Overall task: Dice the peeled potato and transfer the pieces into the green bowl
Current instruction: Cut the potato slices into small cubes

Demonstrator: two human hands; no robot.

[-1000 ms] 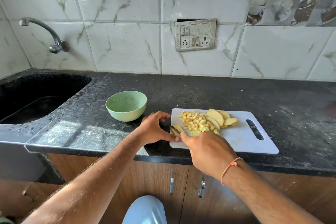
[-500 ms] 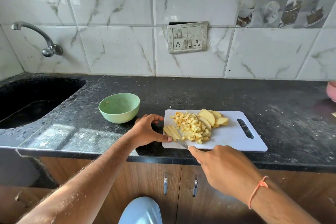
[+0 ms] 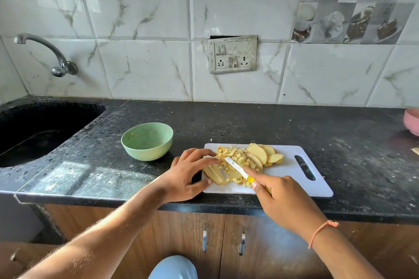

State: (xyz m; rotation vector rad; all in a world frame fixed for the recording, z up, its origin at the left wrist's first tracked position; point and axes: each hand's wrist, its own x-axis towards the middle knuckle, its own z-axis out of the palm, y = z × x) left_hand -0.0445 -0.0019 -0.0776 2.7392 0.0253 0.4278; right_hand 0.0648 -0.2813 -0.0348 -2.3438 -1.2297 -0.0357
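Observation:
A white cutting board (image 3: 290,179) lies on the black counter. On it are a pile of diced potato (image 3: 233,156), a few potato strips (image 3: 214,173) to its near left, and potato slices (image 3: 265,154) at the far side. My left hand (image 3: 188,172) arches over the strips, fingers stretched to the pile's edge and thumb at the board's near edge. My right hand (image 3: 285,201) grips a yellow-handled knife (image 3: 237,167), its blade lying across the dice with the tip by my left fingers. The green bowl (image 3: 147,152) stands left of the board and looks nearly empty.
A dark sink (image 3: 34,133) with a metal tap (image 3: 45,52) takes up the counter's left end. A pink bowl (image 3: 412,121) shows at the right edge. A switch plate (image 3: 232,54) hangs on the tiled wall. Wooden cabinet doors sit below the counter edge.
My right hand brought the knife from the board's near edge up across the diced pile. My left fingers stretched out toward the pile. The strips are more exposed.

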